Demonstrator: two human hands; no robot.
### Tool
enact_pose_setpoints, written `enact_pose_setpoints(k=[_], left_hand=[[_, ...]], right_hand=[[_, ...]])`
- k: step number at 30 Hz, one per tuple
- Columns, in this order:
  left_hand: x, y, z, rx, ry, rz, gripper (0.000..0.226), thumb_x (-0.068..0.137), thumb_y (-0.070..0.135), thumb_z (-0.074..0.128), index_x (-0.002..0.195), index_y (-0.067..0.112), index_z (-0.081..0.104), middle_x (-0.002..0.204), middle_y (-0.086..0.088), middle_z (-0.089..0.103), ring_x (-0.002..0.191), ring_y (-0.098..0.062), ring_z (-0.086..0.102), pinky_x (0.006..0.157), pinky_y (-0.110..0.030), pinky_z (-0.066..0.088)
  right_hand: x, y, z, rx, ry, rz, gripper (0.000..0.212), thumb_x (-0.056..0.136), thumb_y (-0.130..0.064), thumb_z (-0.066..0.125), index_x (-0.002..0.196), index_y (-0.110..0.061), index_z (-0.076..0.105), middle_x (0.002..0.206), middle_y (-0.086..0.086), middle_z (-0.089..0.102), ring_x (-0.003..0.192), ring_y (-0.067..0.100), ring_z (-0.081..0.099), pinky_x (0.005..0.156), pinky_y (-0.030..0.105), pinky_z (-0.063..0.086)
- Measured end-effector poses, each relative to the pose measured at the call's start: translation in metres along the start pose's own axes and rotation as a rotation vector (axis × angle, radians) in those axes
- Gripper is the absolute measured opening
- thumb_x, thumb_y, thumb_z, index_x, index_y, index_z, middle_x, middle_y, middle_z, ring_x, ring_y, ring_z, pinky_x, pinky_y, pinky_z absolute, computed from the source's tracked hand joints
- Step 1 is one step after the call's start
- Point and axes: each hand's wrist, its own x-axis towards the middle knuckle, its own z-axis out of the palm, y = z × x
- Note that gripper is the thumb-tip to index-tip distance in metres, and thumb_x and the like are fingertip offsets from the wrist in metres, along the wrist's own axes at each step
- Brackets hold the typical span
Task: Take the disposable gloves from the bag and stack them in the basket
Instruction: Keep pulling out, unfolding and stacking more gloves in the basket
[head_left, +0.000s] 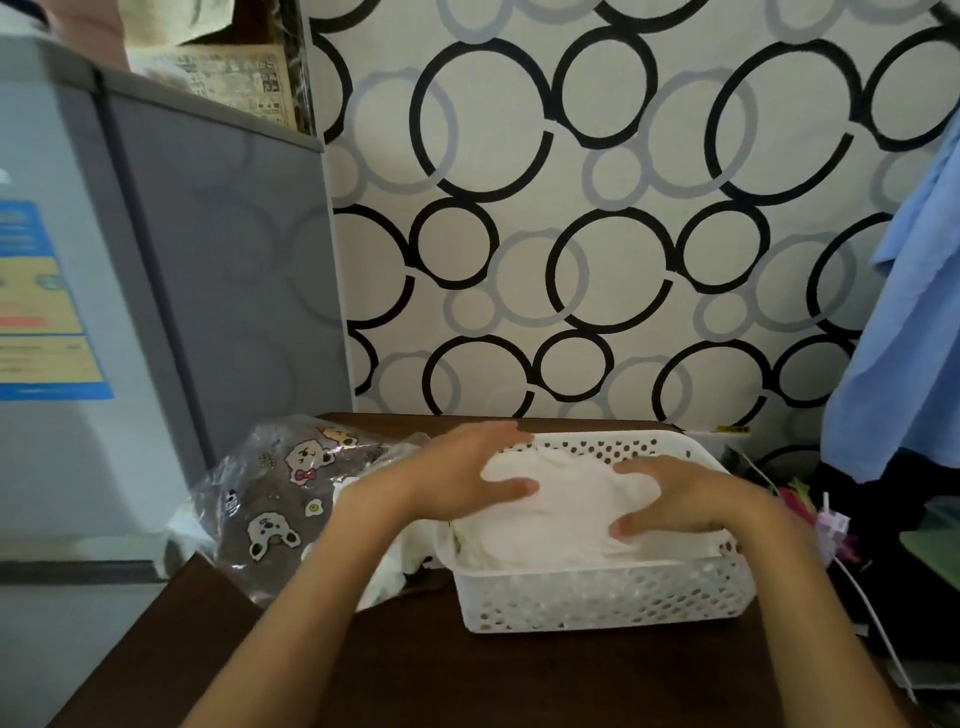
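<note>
The disposable gloves (566, 512) sit as a soft, white, crumpled mound in the basket (602, 597), lower centre-right of the frame, piled to about its rim. Both hands are on the pile: the left hand (462, 475) lies over its left flank with fingers spread and thumb pressing in, and the right hand (675, 501) cups its right side, fingers fairly straight. Neither clenches anything; they seem to be patting the stack down rather than grasping it.

Judging by the fullness, most of the job looks done. A few thin white pieces (387, 574) trail between basket and bag, probably gloves left to move, though blur makes that uncertain.

The basket is rigid white plastic, rectangular, its walls perforated with rows of small holes. To its left slumps the bag (280, 499), glossy crinkled film printed with cartoon bears on brown. Both rest on a dark wooden table (415, 675), with circle-patterned wallpaper (571, 208) filling the upper frame.
</note>
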Motion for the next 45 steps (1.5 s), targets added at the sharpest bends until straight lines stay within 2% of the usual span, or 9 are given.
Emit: enact_pose_setpoints(k=[4, 7, 10, 17, 23, 31, 36, 40, 45], left_hand=[[-0.05, -0.038, -0.024, -0.042, 0.446, -0.256, 0.038, 0.086, 0.04, 0.066, 0.119, 0.027, 0.051, 0.115, 0.011, 0.057, 0.105, -0.012, 0.056, 0.091, -0.034, 0.048], [-0.062, -0.065, -0.023, 0.035, 0.374, -0.537, 0.036, 0.082, 0.045, 0.069, 0.105, 0.021, 0.053, 0.102, 0.009, 0.057, 0.095, -0.016, 0.058, 0.084, -0.033, 0.049], [-0.055, -0.073, -0.015, -0.057, 0.329, -0.545, 0.018, 0.091, 0.032, 0.06, 0.089, 0.016, 0.066, 0.088, 0.0, 0.066, 0.084, -0.02, 0.063, 0.085, -0.04, 0.053], [-0.07, -0.101, -0.033, -0.143, 0.457, -0.666, 0.028, 0.097, 0.016, 0.04, 0.077, 0.013, 0.06, 0.084, -0.007, 0.062, 0.081, -0.026, 0.059, 0.072, -0.031, 0.045], [-0.077, -0.114, -0.047, -0.384, 0.641, -0.77, 0.039, 0.101, 0.021, 0.033, 0.124, -0.006, 0.049, 0.12, -0.027, 0.057, 0.111, -0.043, 0.055, 0.093, -0.046, 0.046], [-0.082, -0.113, -0.058, -0.559, 0.728, -0.677, 0.039, 0.101, 0.019, 0.033, 0.128, -0.007, 0.047, 0.129, -0.027, 0.051, 0.119, -0.043, 0.048, 0.098, -0.045, 0.041], [-0.083, -0.107, -0.055, -0.642, 0.797, -0.643, 0.037, 0.101, 0.026, 0.028, 0.119, 0.003, 0.051, 0.117, -0.017, 0.056, 0.108, -0.037, 0.052, 0.087, -0.041, 0.04], [-0.083, -0.098, -0.055, -0.675, 0.781, -0.568, 0.035, 0.102, 0.031, 0.032, 0.126, 0.013, 0.048, 0.114, -0.006, 0.053, 0.103, -0.029, 0.051, 0.096, -0.045, 0.044], [-0.08, -0.093, -0.046, -0.509, 0.74, -0.371, 0.022, 0.095, 0.035, 0.055, 0.109, 0.025, 0.068, 0.115, 0.003, 0.065, 0.102, -0.015, 0.056, 0.089, -0.032, 0.045]], right_hand=[[-0.013, -0.013, -0.008, 0.056, 0.239, -0.077, 0.058, 0.082, -0.042, 0.069, 0.134, -0.029, 0.047, 0.139, -0.005, 0.048, 0.124, 0.016, 0.046, 0.102, 0.031, 0.04], [-0.022, -0.043, -0.001, 0.106, 0.341, -0.217, 0.042, 0.084, -0.04, 0.068, 0.123, -0.032, 0.056, 0.119, -0.01, 0.058, 0.104, 0.01, 0.055, 0.093, 0.031, 0.046], [-0.032, -0.075, 0.015, 0.081, 0.377, -0.351, 0.027, 0.086, -0.041, 0.065, 0.113, -0.04, 0.06, 0.106, -0.02, 0.06, 0.097, 0.0, 0.055, 0.09, 0.029, 0.047], [-0.027, -0.109, 0.035, 0.149, 0.506, -0.44, 0.014, 0.092, -0.029, 0.058, 0.096, -0.04, 0.066, 0.096, -0.022, 0.064, 0.086, -0.007, 0.056, 0.075, 0.015, 0.044], [-0.019, -0.144, 0.05, 0.063, 0.357, -0.503, 0.015, 0.091, -0.028, 0.06, 0.101, -0.035, 0.067, 0.1, -0.016, 0.067, 0.088, -0.002, 0.059, 0.082, 0.026, 0.051], [-0.045, -0.169, 0.056, 0.307, -0.008, -0.396, 0.059, 0.076, -0.056, 0.066, 0.123, -0.027, 0.046, 0.1, -0.021, 0.055, 0.087, 0.002, 0.062, 0.07, 0.021, 0.056], [-0.03, -0.165, 0.055, 0.038, 0.677, -0.637, 0.055, 0.077, -0.046, 0.072, 0.125, -0.037, 0.047, 0.119, -0.014, 0.051, 0.092, 0.003, 0.056, 0.076, 0.025, 0.051], [-0.019, -0.169, 0.046, -0.166, 0.711, -0.763, 0.033, 0.087, -0.039, 0.064, 0.12, -0.035, 0.063, 0.113, -0.01, 0.056, 0.084, 0.004, 0.053, 0.064, 0.008, 0.035], [-0.001, -0.17, 0.028, -0.051, 0.668, -0.563, 0.017, 0.087, -0.035, 0.064, 0.094, -0.023, 0.074, 0.087, -0.009, 0.067, 0.066, 0.0, 0.055, 0.06, 0.018, 0.038]])
